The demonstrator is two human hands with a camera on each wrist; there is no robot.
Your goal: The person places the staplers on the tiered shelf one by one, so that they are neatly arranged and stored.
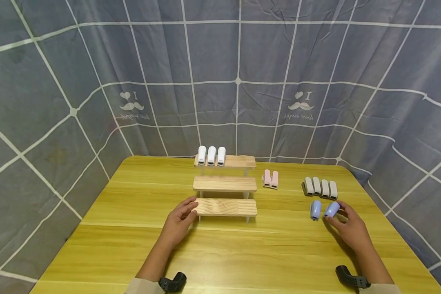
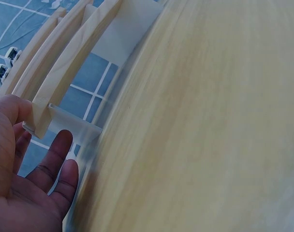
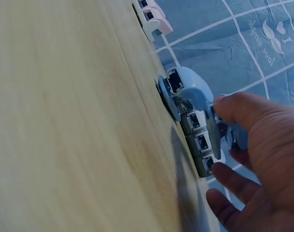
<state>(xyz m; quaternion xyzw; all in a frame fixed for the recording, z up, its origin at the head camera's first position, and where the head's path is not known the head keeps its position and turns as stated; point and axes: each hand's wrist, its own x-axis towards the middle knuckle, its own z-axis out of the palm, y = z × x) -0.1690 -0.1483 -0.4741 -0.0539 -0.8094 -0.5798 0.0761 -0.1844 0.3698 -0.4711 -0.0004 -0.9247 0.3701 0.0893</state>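
Note:
Thumb and fingers of my right hand [image 1: 353,230] pinch a small blue stapler [image 1: 332,209], which looks tilted and lifted slightly in the right wrist view, partly hidden by the hand. A second blue stapler [image 1: 315,210] stands on the table just left of it. My left hand [image 1: 177,223] holds the left end of the lowest wooden step [image 1: 226,207] of a three-step stand; its thumb and a finger meet the plank's end in the left wrist view, the other fingers loosely bent below. Three white staplers [image 1: 211,155] stand side by side on the top step [image 1: 239,161].
Two pink staplers [image 1: 270,179] stand right of the middle step [image 1: 225,183]. Several greyish-white staplers [image 1: 320,188] form a row behind the blue ones. A grey checked curtain [image 1: 213,53] surrounds the back and sides of the wooden table [image 1: 132,237].

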